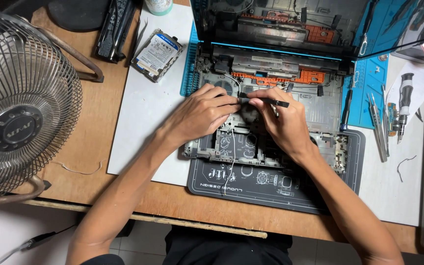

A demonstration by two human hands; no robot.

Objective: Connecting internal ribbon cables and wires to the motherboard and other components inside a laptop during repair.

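Note:
An opened laptop chassis [320, 105] with its inner frame bare lies on a dark work mat [271, 189]. My left hand [202, 115] rests on the chassis's left part, its fingertips pinching a small dark part at the middle. My right hand [280, 120] meets it from the right and grips a thin black tool [271, 101] that lies across the chassis. A white cable [232, 157] runs down from under my hands over the mat. The laptop's screen [280, 24] stands open behind.
A metal fan [20, 103] stands at the left. A bare hard drive [156, 54] lies on a white sheet [143, 113]. Tweezers [379, 125] and a screwdriver [404, 105] lie at the right by a blue mat [369, 88]. The wooden table's edge [172, 218] is near me.

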